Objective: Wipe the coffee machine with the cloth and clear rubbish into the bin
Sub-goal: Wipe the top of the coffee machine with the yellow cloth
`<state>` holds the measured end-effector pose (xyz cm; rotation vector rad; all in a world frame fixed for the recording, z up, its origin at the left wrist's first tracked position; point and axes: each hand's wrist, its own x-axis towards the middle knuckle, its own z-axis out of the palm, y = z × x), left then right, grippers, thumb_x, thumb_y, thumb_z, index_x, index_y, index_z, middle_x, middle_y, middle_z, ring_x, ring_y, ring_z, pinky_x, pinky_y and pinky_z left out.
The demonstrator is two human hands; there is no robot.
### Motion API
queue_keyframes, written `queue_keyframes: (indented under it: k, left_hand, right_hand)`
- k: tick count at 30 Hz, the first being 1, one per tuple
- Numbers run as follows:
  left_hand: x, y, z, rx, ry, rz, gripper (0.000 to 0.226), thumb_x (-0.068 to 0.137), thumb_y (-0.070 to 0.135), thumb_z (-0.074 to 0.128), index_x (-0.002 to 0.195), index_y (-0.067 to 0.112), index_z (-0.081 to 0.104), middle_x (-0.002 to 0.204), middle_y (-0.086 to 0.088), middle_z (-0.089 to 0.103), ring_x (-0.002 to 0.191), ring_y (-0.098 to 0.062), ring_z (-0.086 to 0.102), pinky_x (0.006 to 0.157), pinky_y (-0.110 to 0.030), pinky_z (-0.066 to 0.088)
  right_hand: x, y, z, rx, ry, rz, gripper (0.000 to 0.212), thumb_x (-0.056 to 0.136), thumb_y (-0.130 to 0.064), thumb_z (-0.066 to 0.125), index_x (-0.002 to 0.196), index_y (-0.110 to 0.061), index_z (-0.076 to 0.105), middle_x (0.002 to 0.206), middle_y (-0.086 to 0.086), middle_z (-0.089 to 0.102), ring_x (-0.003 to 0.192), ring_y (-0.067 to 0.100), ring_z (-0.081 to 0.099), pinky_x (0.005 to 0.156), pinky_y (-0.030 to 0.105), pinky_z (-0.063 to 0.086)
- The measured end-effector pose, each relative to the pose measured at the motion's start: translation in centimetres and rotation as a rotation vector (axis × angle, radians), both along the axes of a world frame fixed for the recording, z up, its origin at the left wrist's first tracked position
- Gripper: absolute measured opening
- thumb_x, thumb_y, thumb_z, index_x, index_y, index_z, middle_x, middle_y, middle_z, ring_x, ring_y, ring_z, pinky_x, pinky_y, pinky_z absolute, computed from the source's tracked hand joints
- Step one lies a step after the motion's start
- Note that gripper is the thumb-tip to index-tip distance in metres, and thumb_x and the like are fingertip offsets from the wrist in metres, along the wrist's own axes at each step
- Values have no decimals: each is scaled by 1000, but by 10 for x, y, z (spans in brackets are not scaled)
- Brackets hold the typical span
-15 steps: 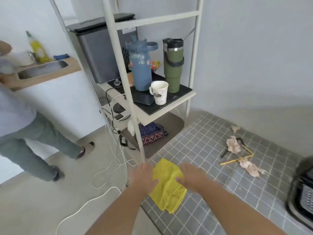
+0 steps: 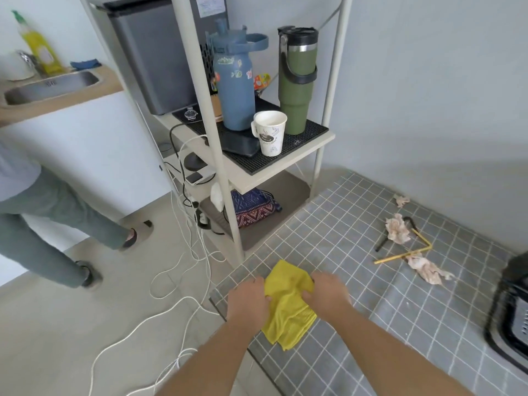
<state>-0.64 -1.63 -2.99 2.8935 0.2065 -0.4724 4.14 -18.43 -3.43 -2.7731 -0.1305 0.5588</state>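
yellow cloth (image 2: 288, 304) gripped between left hand (image 2: 248, 300), right hand (image 2: 328, 294)

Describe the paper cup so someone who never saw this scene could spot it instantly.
Left of the tiled counter stands a metal shelf rack; one shelf carries a black mat. At the mat's front, before the blue bottle and green tumbler, stands the paper cup: white, open-topped, shortest of the three.
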Motion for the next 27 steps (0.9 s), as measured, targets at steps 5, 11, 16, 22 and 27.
queue_keyframes:
  k: [5,11,16,22,27]
  left_hand:
    - [10,-12,28,-78,-132,6,30,96,33,43,119,14,49,122,-3,54,113,-24,53,93,-37,42]
    - [39,-57,89,-89,-302,-67,29,96,34,44,116,13,48,116,-4,55,108,-24,54,89,-40,45]
    - [62,-125,161,-135,-478,-179,28,96,34,45,112,11,48,114,-7,57,108,-28,57,84,-40,44]
    - [72,-242,242,-278,-622,-377,33,97,34,42,122,12,42,111,-12,63,104,-35,59,78,-39,45]
    - [58,-341,280,-375,-715,-551,24,98,36,41,105,13,43,91,-6,60,80,-28,53,64,-33,37]
  right_hand:
    - [-3,-19,27,303,2,-96,11,87,-22,53,93,-15,47,74,-1,49,65,16,48,53,24,37]
    - [1,-69,96,465,-209,-222,8,86,-21,53,92,-18,49,70,-1,50,59,14,47,51,25,38]
    - [-9,-138,167,611,-451,-404,10,86,-19,57,95,-23,57,76,-4,59,64,15,55,49,16,40]
    - [-35,-236,245,668,-744,-621,15,88,-22,57,102,-22,60,87,-2,66,79,16,59,65,27,46]
    - [-73,-326,290,602,-916,-748,11,88,-20,56,98,-24,59,84,-2,65,74,15,59,64,30,49]
